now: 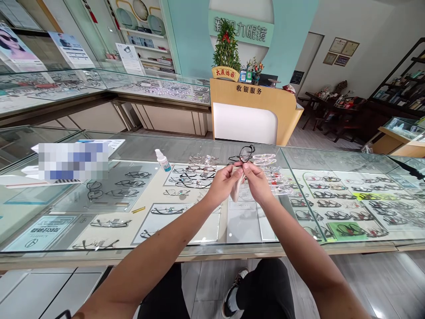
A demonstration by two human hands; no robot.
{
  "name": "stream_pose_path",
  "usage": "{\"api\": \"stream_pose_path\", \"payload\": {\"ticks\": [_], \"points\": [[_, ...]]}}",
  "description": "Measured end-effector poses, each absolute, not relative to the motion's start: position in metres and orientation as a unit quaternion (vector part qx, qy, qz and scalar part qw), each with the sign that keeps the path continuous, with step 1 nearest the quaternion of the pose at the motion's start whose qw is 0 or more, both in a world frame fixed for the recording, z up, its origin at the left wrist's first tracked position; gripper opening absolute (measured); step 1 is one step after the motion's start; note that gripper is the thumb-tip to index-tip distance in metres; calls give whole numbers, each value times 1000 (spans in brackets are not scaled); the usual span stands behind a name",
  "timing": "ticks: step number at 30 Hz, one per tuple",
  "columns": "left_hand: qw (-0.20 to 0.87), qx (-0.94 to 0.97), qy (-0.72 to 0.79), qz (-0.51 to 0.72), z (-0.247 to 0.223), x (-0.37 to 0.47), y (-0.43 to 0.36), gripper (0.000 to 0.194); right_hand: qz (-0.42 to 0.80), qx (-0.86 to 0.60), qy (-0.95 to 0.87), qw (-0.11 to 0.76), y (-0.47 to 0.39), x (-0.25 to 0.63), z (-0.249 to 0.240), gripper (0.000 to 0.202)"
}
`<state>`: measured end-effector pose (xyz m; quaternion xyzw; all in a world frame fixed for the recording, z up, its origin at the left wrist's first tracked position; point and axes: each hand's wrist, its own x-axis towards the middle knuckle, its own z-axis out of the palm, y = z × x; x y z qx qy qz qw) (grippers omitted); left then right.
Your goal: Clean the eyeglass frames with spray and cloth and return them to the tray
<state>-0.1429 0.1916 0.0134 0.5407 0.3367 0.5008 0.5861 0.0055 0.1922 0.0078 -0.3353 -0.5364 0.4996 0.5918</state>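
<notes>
Both my hands meet above the glass counter, holding a pair of dark-framed eyeglasses [246,153] between them. A pale cloth [236,186] hangs down from my left hand [223,182], whose fingers are closed on it near the frame. My right hand [258,180] pinches the eyeglasses at the lower rim of a lens, which stands upright above the fingertips. Part of the frame is hidden behind my fingers. A white spray bottle [162,160] stands on the counter to the left of my hands.
Under the glass top of the display counter [199,237] lie several rows of eyeglasses [348,228]. A white box [20,179], partly blurred, sits at the left. Beyond stand a wooden cashier desk [219,128] with a plant [227,48] and more display cases [159,91].
</notes>
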Motion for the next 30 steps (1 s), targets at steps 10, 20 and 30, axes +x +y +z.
{"api": "stream_pose_path", "payload": {"ticks": [10, 20, 30], "points": [[583, 564, 320, 489, 17, -145, 192, 65, 439, -358, -578, 587, 194, 14, 11, 48], [614, 553, 315, 467, 14, -150, 196, 62, 462, -351, -572, 580, 194, 12, 7, 45], [603, 559, 317, 473, 18, -150, 193, 60, 413, -367, -593, 586, 191, 13, 16, 55]]}}
